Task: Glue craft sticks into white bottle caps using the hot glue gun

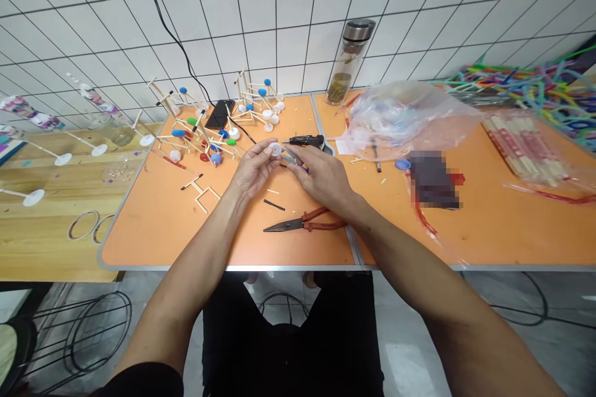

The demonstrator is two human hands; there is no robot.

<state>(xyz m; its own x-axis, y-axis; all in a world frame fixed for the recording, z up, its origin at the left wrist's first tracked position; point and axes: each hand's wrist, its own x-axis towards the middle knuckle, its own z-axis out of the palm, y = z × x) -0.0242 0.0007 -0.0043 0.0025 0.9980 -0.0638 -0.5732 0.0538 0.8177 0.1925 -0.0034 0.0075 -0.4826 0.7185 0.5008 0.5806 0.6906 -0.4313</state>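
Near the middle of the orange table, my left hand (pixel 256 169) pinches a small white bottle cap (pixel 275 149) between thumb and fingers. My right hand (pixel 321 173) is closed on a slim tool (pixel 298 165) with a dark and purplish body, its tip close to the cap. The fingers hide most of the tool, so its exact kind is unclear. Just behind my hands lies a black glue gun (pixel 305 141). Red-handled long-nose pliers (pixel 298 224) rest below my right wrist. A small frame of sticks (pixel 201 191) lies left of my left forearm.
Stick models with coloured caps (pixel 216 136) and a phone (pixel 220 115) stand at back left. A glass tea bottle (pixel 350 62), a plastic bag (pixel 400 118), bundled sticks (pixel 526 149) and colourful pipe cleaners (pixel 535 93) are to the right. A wooden table (pixel 56 248) adjoins on the left.
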